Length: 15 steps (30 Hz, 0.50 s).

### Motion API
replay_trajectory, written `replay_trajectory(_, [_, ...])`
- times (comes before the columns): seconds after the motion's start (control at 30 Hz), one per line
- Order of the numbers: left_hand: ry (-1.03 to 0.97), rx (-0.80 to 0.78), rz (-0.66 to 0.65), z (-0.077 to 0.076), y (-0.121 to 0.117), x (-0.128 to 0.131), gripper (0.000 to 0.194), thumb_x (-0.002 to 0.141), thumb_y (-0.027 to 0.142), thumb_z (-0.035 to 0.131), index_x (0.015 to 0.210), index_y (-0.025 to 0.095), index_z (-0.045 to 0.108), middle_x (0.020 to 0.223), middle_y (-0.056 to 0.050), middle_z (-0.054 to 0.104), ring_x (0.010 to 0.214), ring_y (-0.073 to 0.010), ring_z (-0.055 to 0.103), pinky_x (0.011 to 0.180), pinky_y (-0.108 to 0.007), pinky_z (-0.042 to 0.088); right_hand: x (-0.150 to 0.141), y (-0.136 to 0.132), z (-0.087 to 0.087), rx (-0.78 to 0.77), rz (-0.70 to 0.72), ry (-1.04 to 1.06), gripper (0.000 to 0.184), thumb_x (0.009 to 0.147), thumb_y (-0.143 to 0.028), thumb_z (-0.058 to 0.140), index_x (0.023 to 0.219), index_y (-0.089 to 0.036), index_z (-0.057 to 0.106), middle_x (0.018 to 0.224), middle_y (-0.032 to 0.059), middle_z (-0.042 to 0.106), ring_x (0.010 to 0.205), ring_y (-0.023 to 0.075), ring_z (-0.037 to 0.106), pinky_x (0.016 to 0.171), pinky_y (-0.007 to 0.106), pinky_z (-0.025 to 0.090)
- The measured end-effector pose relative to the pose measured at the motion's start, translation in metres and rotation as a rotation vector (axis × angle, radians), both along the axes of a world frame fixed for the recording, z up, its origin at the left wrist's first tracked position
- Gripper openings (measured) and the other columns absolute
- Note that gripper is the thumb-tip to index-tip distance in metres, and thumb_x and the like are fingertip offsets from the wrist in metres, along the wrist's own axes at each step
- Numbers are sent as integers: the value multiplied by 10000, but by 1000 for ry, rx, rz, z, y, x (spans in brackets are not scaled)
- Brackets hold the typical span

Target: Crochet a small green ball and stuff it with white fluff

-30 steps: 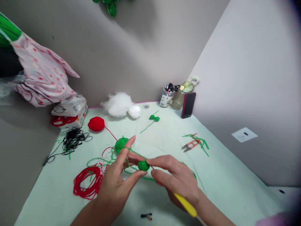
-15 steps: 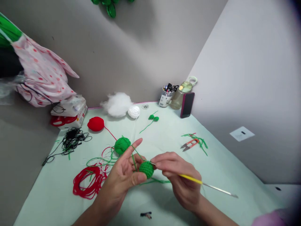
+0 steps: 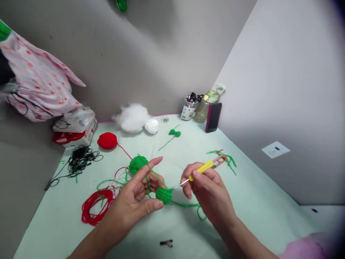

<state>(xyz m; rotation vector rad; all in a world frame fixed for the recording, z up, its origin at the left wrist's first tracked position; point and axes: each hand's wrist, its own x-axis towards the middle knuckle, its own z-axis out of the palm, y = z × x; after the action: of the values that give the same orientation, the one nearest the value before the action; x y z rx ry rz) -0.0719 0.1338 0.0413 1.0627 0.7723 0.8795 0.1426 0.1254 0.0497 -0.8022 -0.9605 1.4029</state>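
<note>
Between the thumb and fingers of my left hand (image 3: 138, 196) is a small green crocheted piece (image 3: 163, 195), rounded in shape. Green yarn runs from it up over my raised left index finger. My right hand (image 3: 208, 187) grips a crochet hook (image 3: 203, 169) by its yellow handle, and the metal tip meets the upper right edge of the crocheted piece. Behind my left hand lies a green yarn ball (image 3: 138, 164). A loose green strand (image 3: 188, 205) trails from the piece below my right hand.
Thread snips (image 3: 221, 158) lie beside green yarn scraps behind my right hand. Left are a red yarn coil (image 3: 94, 212), tangled black cord (image 3: 81, 160) and a red yarn ball (image 3: 107, 140). Farther back are white stuffing (image 3: 132, 118), a white yarn ball (image 3: 151, 126) and a phone (image 3: 214, 118).
My right hand has turned the hook: its yellow handle now points up and to the right, above the fingers. The crocheted piece has shifted slightly left, and the camera view has moved a little.
</note>
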Motion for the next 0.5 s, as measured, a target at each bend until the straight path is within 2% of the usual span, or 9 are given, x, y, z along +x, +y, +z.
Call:
replay_trajectory(0.07, [6,5,35,-1,-2,5,728,852,275,825,1508,390,528,1029,-1,662,972,-182,632,979,-313,486,-5,-5,-6,80,-35,-126,197,974,-338,667,891,-211,792,730,34,699,544,130,606,522,258,529])
replay_trajectory(0.13, [-20,-15,53,-3,-5,12,720,865,273,818,1512,383,522,1027,2,670,987,-169,635,964,-281,487,-8,-14,-15,321,-139,-425,159,979,-271,665,1023,-276,817,870,54,722,697,165,666,618,293,567])
replay_trajectory(0.2, [-87,-79,49,-6,-8,19,716,859,261,828,1502,380,535,1035,2,674,974,-155,642,918,-254,501,-9,-21,-25,622,-272,-734,313,945,-195,706,1212,-339,783,1023,75,740,914,222,697,777,357,597])
replay_trajectory(0.27, [-185,-158,29,-8,-11,24,710,838,247,847,1478,376,567,1038,2,676,952,-147,650,881,-243,512,-10,-25,-30,785,-355,-829,413,945,-166,706,1313,-352,732,1084,82,735,981,238,689,821,375,598])
replay_trajectory(0.3, [-234,-195,15,-9,-12,25,701,829,245,855,1465,369,586,1041,-1,677,959,-149,653,886,-247,514,-11,-25,-30,788,-362,-807,416,960,-166,688,1330,-354,720,1089,82,730,967,230,688,797,362,601])
replay_trajectory(0.4, [-340,-277,-19,-10,-14,27,712,805,258,873,1461,326,604,1080,-28,684,1039,-183,650,957,-284,500,-11,-23,-21,644,-287,-632,349,1006,-181,626,1288,-352,739,1039,71,719,887,195,689,698,307,595])
replay_trajectory(0.5, [-345,-309,-7,-6,-12,24,718,791,251,882,1456,299,616,1075,-35,675,1019,-176,638,970,-285,488,-8,-19,-11,551,-228,-511,267,1010,-197,623,1189,-317,781,980,65,726,850,189,691,692,306,590])
